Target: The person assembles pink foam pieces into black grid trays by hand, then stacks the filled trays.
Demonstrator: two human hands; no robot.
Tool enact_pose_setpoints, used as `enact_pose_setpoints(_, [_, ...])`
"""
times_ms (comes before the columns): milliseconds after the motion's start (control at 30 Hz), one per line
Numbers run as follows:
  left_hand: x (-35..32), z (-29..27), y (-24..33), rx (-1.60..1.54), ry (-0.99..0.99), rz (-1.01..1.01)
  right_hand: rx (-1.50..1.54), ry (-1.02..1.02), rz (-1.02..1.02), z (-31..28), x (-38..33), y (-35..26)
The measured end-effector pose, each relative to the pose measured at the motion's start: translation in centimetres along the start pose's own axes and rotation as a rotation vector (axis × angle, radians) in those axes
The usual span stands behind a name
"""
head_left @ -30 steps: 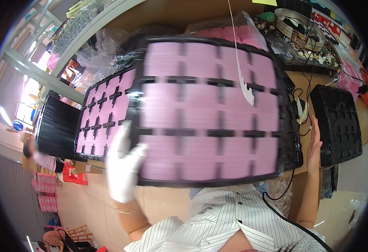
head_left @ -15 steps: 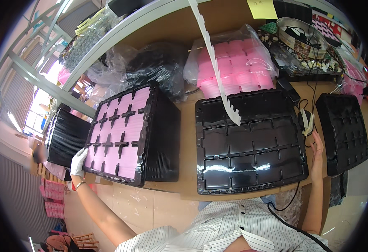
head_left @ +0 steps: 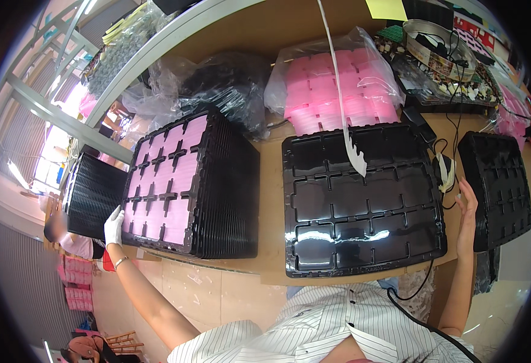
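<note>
My left hand [head_left: 114, 226], in a white glove, rests against the left edge of a tall stack of black plastic trays [head_left: 226, 187]. Its fingers look stretched along that edge, partly hidden. Pink foam sheet [head_left: 149, 199] shows in the compartments of the stack's top tray, between black cross-shaped dividers. My bare right hand [head_left: 468, 204] is open, fingers extended, in the gap between the black tray [head_left: 365, 202] in front of me and another stack of black trays [head_left: 497, 190] at the right. It appears to hold nothing. The middle tray's compartments show shiny black surfaces.
A white jagged strip [head_left: 343, 103] hangs over the middle tray. Behind stand bagged pink foam pieces [head_left: 320, 85] and dark bagged material [head_left: 226, 91]. Black cables [head_left: 453, 130] run beside my right hand. More black trays [head_left: 95, 196] stand far left; a metal frame [head_left: 65, 118] crosses there.
My right hand has shifted slightly right, away from the middle tray. My left hand has slid up a little along the stack's edge. The hanging strip has swung right and turned.
</note>
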State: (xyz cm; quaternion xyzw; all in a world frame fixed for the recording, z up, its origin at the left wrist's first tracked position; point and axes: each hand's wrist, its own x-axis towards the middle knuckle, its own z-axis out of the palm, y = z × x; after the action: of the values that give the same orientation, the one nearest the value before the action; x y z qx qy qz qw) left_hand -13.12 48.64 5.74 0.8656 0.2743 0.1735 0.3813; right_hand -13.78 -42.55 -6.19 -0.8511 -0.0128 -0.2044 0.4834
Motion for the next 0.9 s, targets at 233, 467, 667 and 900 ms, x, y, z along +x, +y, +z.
enact_pose_setpoints(233, [-1.4, 0.0, 0.0, 0.18, 0.0, 0.023, -0.031, -0.039, -0.114, 0.6, 1.8, -2.0])
enact_pose_setpoints(467, [-8.5, 5.5, 13.6, 0.408, 0.513, 0.394, 0.311, -0.309, -0.264, 5.7, 7.5, -9.6])
enact_pose_setpoints(667, [-26.9, 24.6, 31.5, -0.395, -0.19, 0.677, 0.89, -0.623, 0.119, 13.2, 10.1, -14.2])
enact_pose_setpoints(900, [-25.1, 32.6, 35.9, -0.086, -0.53, 0.801, 0.867, -0.634, 0.355, 15.1, 8.7, -14.9])
